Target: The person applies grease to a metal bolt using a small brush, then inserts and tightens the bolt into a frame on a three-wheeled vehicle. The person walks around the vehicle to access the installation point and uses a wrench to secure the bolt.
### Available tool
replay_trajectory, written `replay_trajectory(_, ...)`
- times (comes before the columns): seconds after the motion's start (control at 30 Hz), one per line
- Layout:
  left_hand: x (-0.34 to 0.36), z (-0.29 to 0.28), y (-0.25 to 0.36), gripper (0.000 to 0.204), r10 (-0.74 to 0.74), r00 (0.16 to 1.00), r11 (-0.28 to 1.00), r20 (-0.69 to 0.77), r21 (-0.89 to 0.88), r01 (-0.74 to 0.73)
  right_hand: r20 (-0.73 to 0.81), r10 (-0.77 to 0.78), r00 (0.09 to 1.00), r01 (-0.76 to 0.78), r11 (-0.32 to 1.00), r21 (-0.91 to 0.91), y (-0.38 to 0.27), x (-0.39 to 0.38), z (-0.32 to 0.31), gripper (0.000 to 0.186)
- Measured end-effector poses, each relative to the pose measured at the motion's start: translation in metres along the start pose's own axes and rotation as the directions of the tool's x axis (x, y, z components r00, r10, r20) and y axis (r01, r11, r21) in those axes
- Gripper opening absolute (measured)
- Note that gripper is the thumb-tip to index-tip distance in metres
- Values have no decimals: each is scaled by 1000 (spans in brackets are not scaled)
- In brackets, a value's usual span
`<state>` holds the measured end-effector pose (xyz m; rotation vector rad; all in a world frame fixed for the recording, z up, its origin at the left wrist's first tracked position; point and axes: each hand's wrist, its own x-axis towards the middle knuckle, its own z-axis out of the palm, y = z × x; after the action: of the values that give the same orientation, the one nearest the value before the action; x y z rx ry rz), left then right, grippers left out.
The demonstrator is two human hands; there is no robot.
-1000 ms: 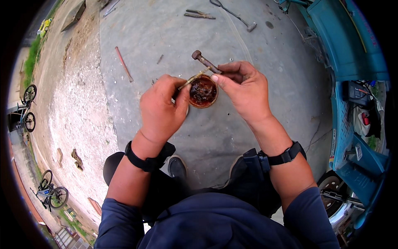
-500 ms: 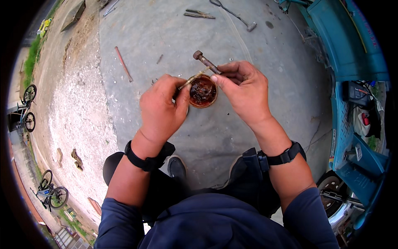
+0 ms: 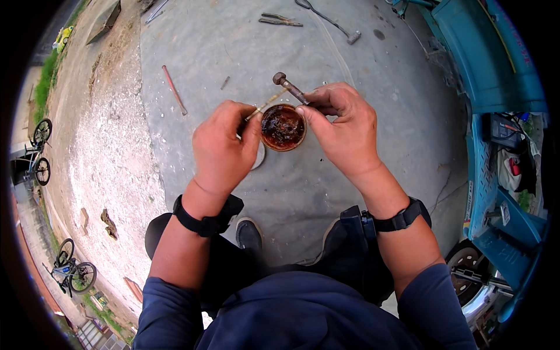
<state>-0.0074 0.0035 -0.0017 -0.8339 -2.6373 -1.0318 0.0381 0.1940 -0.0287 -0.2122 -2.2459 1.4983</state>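
Head view shows the left hand (image 3: 224, 146) pinching a thin stick (image 3: 265, 105) over a small round tin (image 3: 283, 126) of dark grease. Right hand (image 3: 344, 131) grips a rusty bolt (image 3: 290, 87) just above the tin, over gray ground (image 3: 233, 52).

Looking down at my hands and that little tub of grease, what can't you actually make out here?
- Head view: the round tub base, hidden by the right hand.
- The bolt lower end, covered by that hand's fingers.
- The thin stick lower end, inside the left hand grip.
- The far tools, too small to identify.
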Motion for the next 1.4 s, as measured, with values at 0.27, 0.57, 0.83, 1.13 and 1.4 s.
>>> replay_trajectory(0.27,-1,-3,-8,9,-85,996,995,-28,-60,83,-1,29,1000,-29,999,46,-3,-1,0,14)
replay_trajectory(0.57,-2,3,-16,18,-366,915,922,167,-70,381,118,450,885,-462,816,349,2,7,-9,24)
replay_trajectory(0.83,-22,45,-60,28,-492,735,869,467,319,379,209,538,817,-571,699,431,1,10,-17,25)
replay_trajectory(1.13,-38,71,-72,36,-422,738,904,527,186,385,264,564,782,-615,636,466,6,9,-19,22)
replay_trajectory(1.4,0,10,-44,27,-445,783,810,435,-176,559,385,611,692,-712,486,507,8,12,-20,22)
